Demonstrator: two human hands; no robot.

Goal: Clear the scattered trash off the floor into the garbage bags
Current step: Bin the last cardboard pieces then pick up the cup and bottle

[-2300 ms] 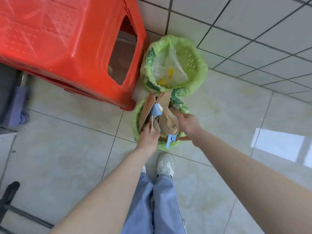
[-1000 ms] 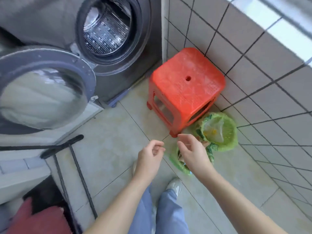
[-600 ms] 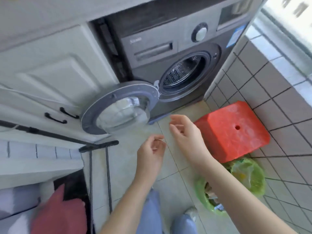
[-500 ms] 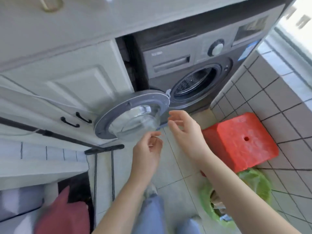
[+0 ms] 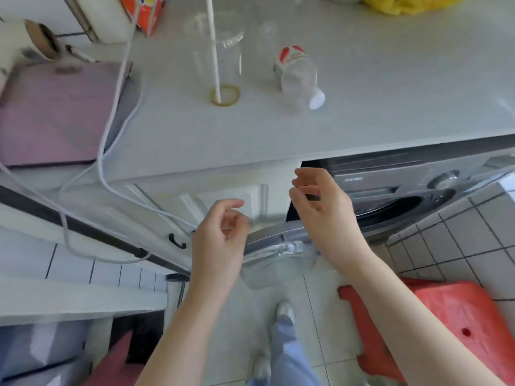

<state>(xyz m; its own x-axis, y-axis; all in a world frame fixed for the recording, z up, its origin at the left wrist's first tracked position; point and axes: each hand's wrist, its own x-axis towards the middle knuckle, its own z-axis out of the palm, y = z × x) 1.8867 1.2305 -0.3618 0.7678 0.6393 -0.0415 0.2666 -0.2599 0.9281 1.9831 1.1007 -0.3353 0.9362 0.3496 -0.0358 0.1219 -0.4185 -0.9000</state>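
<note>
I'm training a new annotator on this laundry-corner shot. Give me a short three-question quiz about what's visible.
1. True or false: the clear plastic bottle with a white cap stands upright on the white countertop.
2. What does the left hand hold? A) cardboard B) nothing C) a cable
3. Fill in: the red plastic stool is beside the person's ___ arm.

Key: 1 false, it lies on its side; 2 B; 3 right.

Empty hands (image 5: 274,227) raised before white counter (image 5: 390,107).
</note>
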